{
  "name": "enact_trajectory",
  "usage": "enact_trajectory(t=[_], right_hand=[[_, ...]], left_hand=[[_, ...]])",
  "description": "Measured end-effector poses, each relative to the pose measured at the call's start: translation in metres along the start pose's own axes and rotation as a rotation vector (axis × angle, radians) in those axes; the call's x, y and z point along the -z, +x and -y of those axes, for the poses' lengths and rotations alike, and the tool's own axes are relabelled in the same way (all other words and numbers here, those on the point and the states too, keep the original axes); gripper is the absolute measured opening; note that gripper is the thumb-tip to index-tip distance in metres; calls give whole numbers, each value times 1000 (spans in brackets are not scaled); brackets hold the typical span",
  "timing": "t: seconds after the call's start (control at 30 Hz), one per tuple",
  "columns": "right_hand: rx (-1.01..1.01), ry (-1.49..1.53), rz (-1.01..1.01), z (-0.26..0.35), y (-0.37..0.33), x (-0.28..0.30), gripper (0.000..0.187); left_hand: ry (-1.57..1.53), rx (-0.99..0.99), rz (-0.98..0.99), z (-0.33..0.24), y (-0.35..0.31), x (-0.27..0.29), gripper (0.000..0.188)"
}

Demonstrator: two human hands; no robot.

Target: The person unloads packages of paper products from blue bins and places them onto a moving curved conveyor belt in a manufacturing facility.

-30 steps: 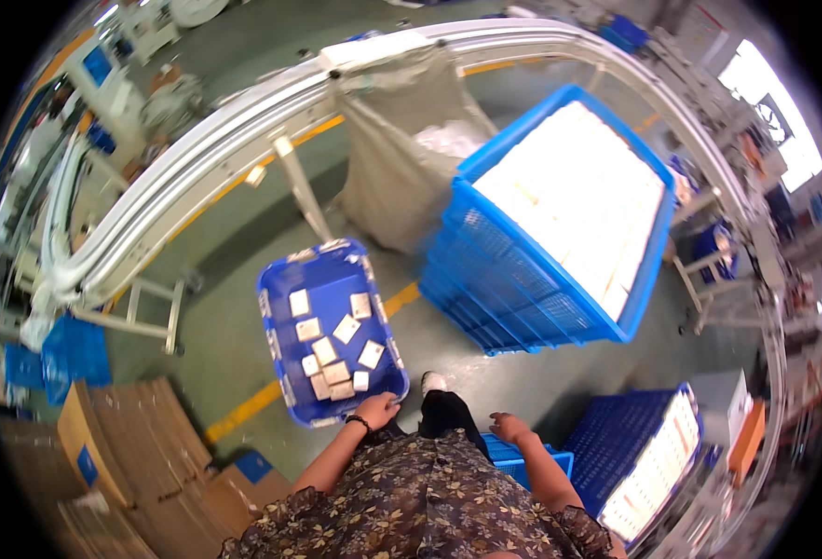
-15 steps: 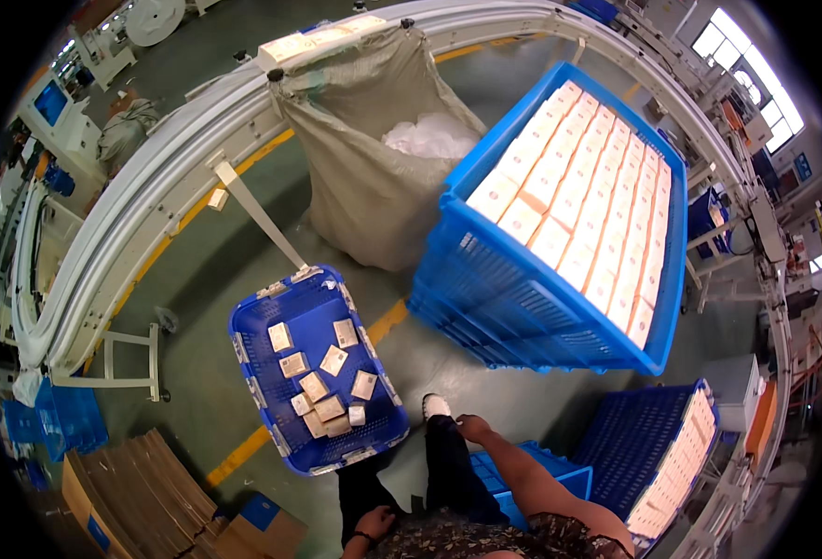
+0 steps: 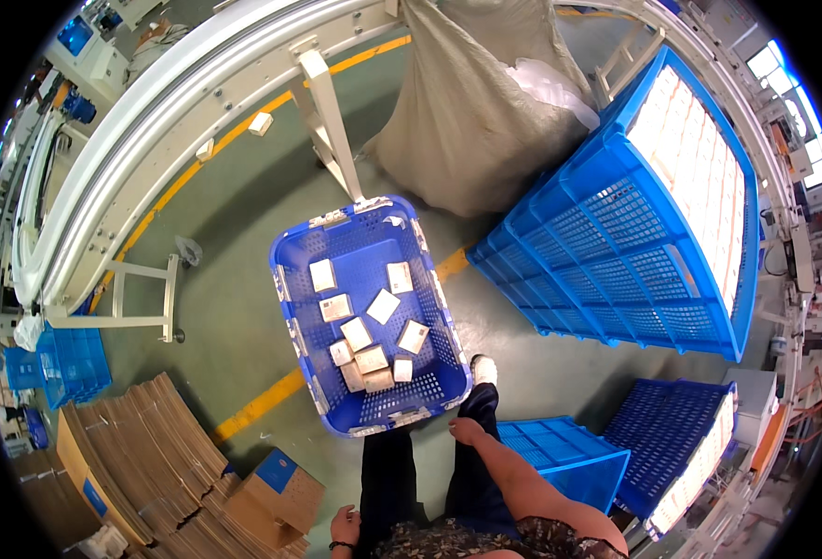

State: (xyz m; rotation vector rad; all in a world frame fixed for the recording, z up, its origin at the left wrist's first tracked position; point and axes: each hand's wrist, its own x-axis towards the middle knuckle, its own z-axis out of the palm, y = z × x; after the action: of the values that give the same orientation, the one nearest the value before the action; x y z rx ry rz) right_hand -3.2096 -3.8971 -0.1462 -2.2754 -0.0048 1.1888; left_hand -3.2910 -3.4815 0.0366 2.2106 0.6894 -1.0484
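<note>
Left hand (image 3: 345,525) hangs loosely open, empty; right hand (image 3: 467,430) curls — can't tell if holding. Blue basket (image 3: 366,263) nearest — looks stiff, best held by rim (image 3: 294,328); small boxes (image 3: 356,333) likely light, crushable.

Window (image 3: 787,82) glaring upper right; stacked boxes (image 3: 688,168) overbright; soft floor (image 3: 234,307) shadows; fisheye-bent edges, black corners.

Both hands (image 3: 465,430) low, apart

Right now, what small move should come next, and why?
Probably ease the right hand toward the near rim of the blue basket holding loose boxes: it looks empty and nearer that rim than the left hand.
</note>
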Motion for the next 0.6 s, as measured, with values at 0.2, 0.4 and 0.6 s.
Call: enact_trajectory(t=[0.2, 0.4, 0.6], right_hand=[[-221, 391, -203, -45, -64, -14, 36], [-587, 669, -313, -247, -299, 12, 40], [-250, 1533, -1460, -282, -460, 285, 30]], left_hand=[[-103, -103, 149, -2, 2, -51, 34], [79, -420, 291, -128, 38, -106, 24], [-250, -697, 421, -416, 30, -166, 26]])
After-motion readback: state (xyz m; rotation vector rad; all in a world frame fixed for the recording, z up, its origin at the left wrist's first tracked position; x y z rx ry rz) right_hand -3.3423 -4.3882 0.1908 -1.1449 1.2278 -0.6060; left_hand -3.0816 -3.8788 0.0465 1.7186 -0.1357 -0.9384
